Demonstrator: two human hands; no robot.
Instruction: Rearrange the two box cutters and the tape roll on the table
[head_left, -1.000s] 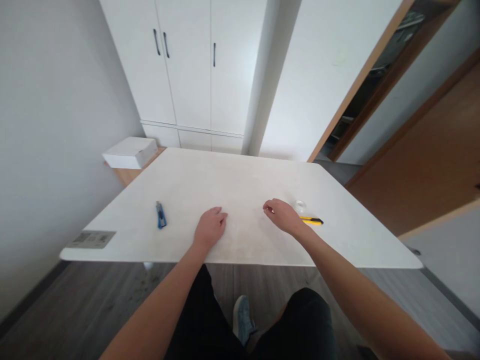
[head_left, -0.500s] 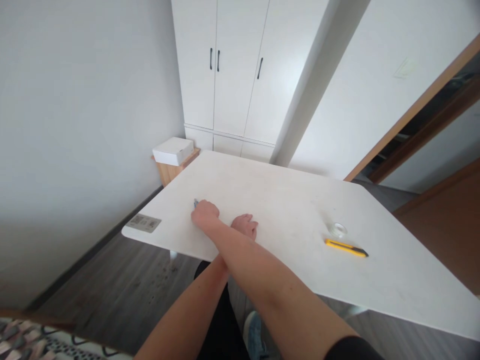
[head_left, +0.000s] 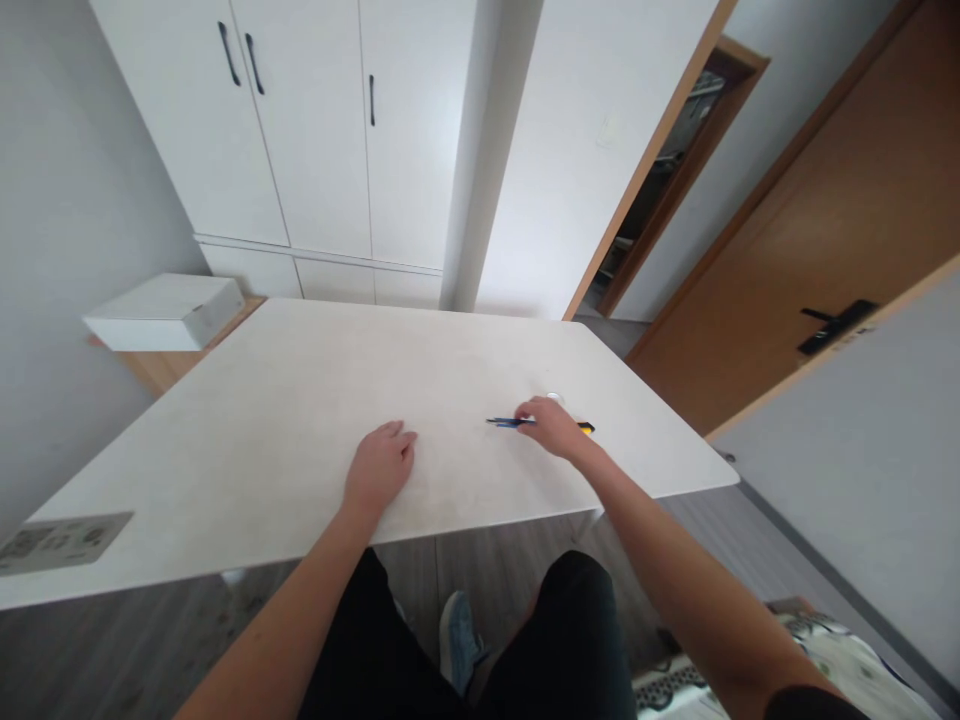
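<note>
My right hand (head_left: 551, 425) is closed around slim blue and dark pens (head_left: 504, 422), their tips pointing left just above or on the white table (head_left: 300, 400). Partly hidden behind that hand is a yellow utility knife (head_left: 586, 429); only its dark end and a bit of yellow show. A clear roll of tape (head_left: 555, 397) lies just beyond my fingers. My left hand (head_left: 380, 465) rests palm down on the tabletop near the front edge, fingers loosely stretched out and nothing in it.
A printed label (head_left: 64, 543) is stuck on the table's front left corner. Behind the table's left end, a white box (head_left: 169, 312) sits on a wooden stand. White cabinets (head_left: 322, 150) line the back, and a brown door (head_left: 810, 220) is at the right.
My right hand has swung from the table's left side to the right, beside the knife and tape, carrying the pens. My arms are uncrossed. The view has turned right.
</note>
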